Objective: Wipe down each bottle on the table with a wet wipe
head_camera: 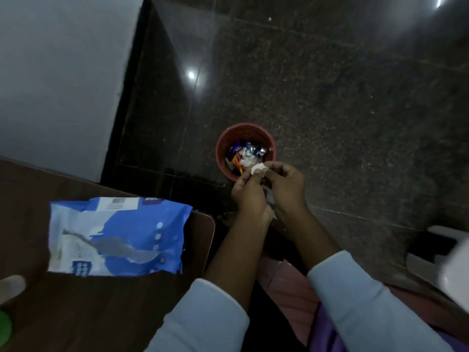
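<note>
Wipe (pixel 257 170) is pinched by left hand (pixel 247 193) and right hand (pixel 285 184) over the near rim of the bin (pixel 245 132) (could be dropped outside if released early).

red bin (pixel 243 127): on dark floor (pixel 330 97), holds wrappers (pixel 250 149) | white chair (pixel 426 265): right edge

Brown table (pixel 114 313), blue wipes pack (pixel 119 237) on it (near corner), red bin (pixel 220 146) on floor (pixel 330 97)
</note>
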Action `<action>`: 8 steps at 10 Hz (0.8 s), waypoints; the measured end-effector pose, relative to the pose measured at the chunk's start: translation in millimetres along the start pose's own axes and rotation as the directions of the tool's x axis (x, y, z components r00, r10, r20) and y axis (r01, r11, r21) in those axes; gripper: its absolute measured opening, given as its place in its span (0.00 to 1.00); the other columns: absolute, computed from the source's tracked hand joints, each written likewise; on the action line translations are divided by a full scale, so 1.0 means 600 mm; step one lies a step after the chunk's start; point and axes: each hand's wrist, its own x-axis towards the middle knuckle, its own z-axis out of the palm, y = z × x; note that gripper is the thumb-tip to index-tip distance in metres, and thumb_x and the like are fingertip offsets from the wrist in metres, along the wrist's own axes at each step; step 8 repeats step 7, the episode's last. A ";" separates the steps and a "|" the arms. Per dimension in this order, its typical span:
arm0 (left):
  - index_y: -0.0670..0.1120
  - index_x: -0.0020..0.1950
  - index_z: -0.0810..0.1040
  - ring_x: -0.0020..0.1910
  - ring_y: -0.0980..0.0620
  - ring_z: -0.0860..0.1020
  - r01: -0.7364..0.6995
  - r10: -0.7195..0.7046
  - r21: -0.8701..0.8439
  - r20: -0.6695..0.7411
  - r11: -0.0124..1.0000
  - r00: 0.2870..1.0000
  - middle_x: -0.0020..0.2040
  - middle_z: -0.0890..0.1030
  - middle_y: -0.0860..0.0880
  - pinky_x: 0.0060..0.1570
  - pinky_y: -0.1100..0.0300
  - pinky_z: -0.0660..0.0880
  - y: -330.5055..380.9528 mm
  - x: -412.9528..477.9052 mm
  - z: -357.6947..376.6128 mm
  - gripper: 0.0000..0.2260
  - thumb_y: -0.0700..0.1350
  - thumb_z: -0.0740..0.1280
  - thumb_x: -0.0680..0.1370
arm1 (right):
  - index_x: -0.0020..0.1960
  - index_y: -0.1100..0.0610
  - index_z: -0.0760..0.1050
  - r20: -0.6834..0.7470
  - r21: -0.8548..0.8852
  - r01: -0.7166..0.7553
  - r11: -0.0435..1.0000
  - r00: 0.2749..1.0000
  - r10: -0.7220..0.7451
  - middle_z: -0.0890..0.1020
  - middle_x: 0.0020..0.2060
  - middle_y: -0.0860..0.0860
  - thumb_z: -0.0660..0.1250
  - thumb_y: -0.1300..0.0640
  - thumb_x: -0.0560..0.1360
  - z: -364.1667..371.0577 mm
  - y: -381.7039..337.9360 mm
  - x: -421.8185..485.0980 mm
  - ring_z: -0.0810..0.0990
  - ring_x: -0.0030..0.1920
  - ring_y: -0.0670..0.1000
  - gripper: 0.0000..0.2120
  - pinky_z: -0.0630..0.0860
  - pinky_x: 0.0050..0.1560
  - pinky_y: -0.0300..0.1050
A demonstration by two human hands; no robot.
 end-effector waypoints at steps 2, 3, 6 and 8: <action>0.36 0.69 0.76 0.54 0.39 0.83 0.010 -0.012 -0.058 -0.029 0.998 1.000 0.56 0.83 0.36 0.59 0.45 0.80 0.015 0.079 0.050 0.17 0.28 0.64 0.81 | 0.51 0.61 0.81 -0.084 0.138 -0.122 0.983 0.987 0.134 0.86 0.44 0.58 0.67 0.69 0.75 0.035 0.011 0.100 0.86 0.46 0.56 0.08 0.83 0.49 0.51; 0.40 0.69 0.76 0.39 0.52 0.82 -0.001 0.001 0.004 -0.052 1.000 0.999 0.48 0.84 0.42 0.40 0.58 0.81 0.031 0.090 0.062 0.17 0.31 0.66 0.81 | 0.58 0.60 0.78 -0.016 0.174 -0.207 0.963 0.977 0.212 0.85 0.47 0.60 0.66 0.67 0.76 0.032 -0.006 0.134 0.85 0.42 0.53 0.12 0.82 0.44 0.47; 0.42 0.69 0.77 0.45 0.51 0.84 -0.056 0.056 0.025 -0.018 0.998 0.998 0.58 0.85 0.40 0.45 0.57 0.82 0.067 0.016 0.052 0.17 0.34 0.69 0.80 | 0.54 0.60 0.80 0.057 0.004 -0.125 0.992 0.991 0.124 0.84 0.47 0.59 0.65 0.64 0.77 0.024 -0.061 0.093 0.82 0.44 0.52 0.08 0.81 0.41 0.44; 0.44 0.68 0.77 0.43 0.53 0.86 -0.122 0.118 0.039 0.091 0.992 0.989 0.53 0.86 0.43 0.37 0.60 0.82 0.125 -0.050 0.029 0.15 0.35 0.69 0.81 | 0.51 0.58 0.82 0.187 -0.028 0.010 1.000 0.982 -0.005 0.86 0.45 0.57 0.66 0.62 0.77 0.037 -0.109 0.018 0.85 0.46 0.54 0.07 0.83 0.47 0.50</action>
